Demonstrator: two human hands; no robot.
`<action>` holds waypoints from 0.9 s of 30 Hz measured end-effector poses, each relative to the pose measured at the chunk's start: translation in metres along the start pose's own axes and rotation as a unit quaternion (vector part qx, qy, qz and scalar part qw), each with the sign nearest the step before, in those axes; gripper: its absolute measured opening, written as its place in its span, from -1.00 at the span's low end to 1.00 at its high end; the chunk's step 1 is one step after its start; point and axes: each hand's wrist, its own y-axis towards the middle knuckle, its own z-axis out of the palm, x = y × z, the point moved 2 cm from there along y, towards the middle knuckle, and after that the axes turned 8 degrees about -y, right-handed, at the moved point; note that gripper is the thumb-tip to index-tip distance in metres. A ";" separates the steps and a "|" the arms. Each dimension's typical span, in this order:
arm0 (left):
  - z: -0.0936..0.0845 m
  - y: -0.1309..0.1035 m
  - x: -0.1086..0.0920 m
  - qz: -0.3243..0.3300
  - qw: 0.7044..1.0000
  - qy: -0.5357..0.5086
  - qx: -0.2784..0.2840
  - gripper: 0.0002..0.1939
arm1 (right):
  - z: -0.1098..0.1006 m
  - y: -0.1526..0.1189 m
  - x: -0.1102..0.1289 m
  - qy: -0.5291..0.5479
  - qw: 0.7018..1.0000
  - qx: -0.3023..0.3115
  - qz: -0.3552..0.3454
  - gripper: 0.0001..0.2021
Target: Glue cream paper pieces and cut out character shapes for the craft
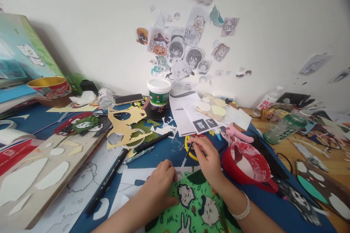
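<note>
My right hand [206, 154] pinches a thin brush-like tool [188, 154], dark near the fingers and pale toward its lower end; its tip is hard to make out. That end points at the upper edge of a green sheet [191, 202] covered with white cartoon characters. My left hand [162, 180], fingers curled, grips the sheet's left side with the thumb on its surface. White paper [128, 185] lies beneath. Just behind the right hand is a yellow tape roll [190, 151]. A red cup [228, 162] holding white paste stands to its right.
Black markers [109, 180] and cut yellow card [125, 120] lie left of my hands. A board with white cutouts [61, 185] fills the near left. A white-lidded tub [159, 93] stands by the wall. Bottles, including a green one [286, 127], stand right.
</note>
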 end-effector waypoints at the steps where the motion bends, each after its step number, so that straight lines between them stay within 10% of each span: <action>1: -0.002 0.000 0.000 -0.006 1.000 -0.006 0.014 -0.74 | 0.000 0.000 -0.002 0.020 0.999 0.003 0.026 -0.80; 5: -0.017 -0.003 0.000 -0.027 0.993 -0.078 0.083 -0.77 | -0.004 0.002 -0.007 0.096 0.992 -0.020 0.085 -0.92; 21: -0.053 0.000 0.017 -0.011 0.956 -0.294 -0.008 -0.71 | -0.004 0.003 -0.032 -0.043 0.995 0.010 0.093 -0.76; 27: -0.072 -0.008 0.001 0.070 0.961 -0.180 -0.197 -0.77 | -0.002 0.004 -0.041 -0.055 0.994 0.005 0.095 -0.78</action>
